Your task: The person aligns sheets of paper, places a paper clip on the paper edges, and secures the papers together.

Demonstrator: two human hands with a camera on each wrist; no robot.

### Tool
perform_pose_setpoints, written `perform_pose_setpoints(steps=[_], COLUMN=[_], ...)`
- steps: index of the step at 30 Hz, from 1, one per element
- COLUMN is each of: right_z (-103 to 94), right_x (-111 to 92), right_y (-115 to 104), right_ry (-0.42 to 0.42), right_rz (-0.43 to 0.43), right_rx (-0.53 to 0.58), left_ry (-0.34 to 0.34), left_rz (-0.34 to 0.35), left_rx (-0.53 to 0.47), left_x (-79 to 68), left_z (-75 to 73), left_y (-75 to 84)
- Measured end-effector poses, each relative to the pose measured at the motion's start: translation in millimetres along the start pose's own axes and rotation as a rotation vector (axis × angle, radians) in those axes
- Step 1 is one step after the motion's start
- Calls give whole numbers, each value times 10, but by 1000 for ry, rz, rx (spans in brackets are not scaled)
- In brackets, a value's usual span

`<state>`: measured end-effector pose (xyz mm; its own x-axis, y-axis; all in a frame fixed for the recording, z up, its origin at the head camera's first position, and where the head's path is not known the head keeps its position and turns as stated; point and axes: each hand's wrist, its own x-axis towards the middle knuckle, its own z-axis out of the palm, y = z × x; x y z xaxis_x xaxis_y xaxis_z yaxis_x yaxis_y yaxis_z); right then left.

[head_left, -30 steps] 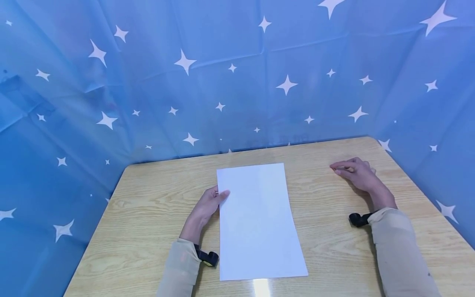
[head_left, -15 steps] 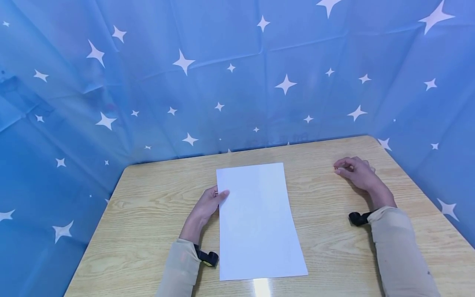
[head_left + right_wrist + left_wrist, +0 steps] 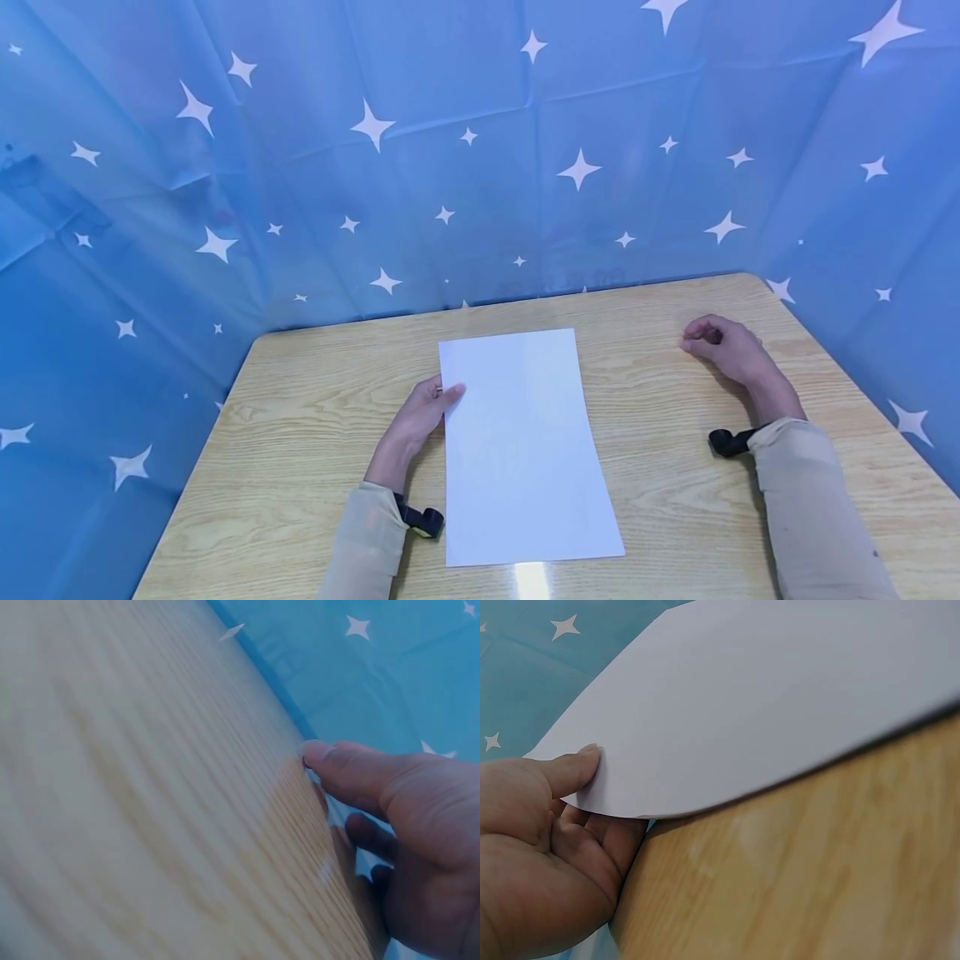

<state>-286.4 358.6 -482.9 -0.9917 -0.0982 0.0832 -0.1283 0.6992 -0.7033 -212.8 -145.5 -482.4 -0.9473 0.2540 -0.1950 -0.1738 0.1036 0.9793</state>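
Note:
A sheet of white paper [image 3: 525, 450] spans the middle of the table in the head view. My left hand [image 3: 422, 417] pinches its left edge, thumb on top and fingers underneath. Up close in the left wrist view, the paper [image 3: 742, 697] bows above the wood near the left hand [image 3: 547, 847]. Well to the right of the sheet, my right hand [image 3: 727, 350] rests at the table with its fingers loosely bent and nothing visible between them. In the right wrist view the thumb of the right hand [image 3: 435, 817] lies close to the wood surface; its fingertips are mostly hidden.
The wooden table [image 3: 315, 400] has light grain and rounded far corners. A blue curtain [image 3: 480, 167] with white stars hangs behind it and along both sides. Each wrist wears a black camera on a strap, such as the right wrist camera [image 3: 726, 442].
My right hand has drawn slightly to the right, its index finger bending more. The left hand and the paper have stayed in place.

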Motion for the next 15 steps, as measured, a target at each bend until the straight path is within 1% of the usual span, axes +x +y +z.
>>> perform_pose_setpoints(steps=[3,11,15], right_z=[6,24,30], right_x=[-2,9,20], right_y=[1,24,38], right_ry=[8,25,26], right_rz=[9,-18,-9], right_rx=[5,28,42], left_ry=[2,10,10], left_rz=[0,-15,-18], left_rx=[0,10,9], left_x=[-1,12,14], left_z=[0,-4,-8], left_y=[-2,-7,-11])
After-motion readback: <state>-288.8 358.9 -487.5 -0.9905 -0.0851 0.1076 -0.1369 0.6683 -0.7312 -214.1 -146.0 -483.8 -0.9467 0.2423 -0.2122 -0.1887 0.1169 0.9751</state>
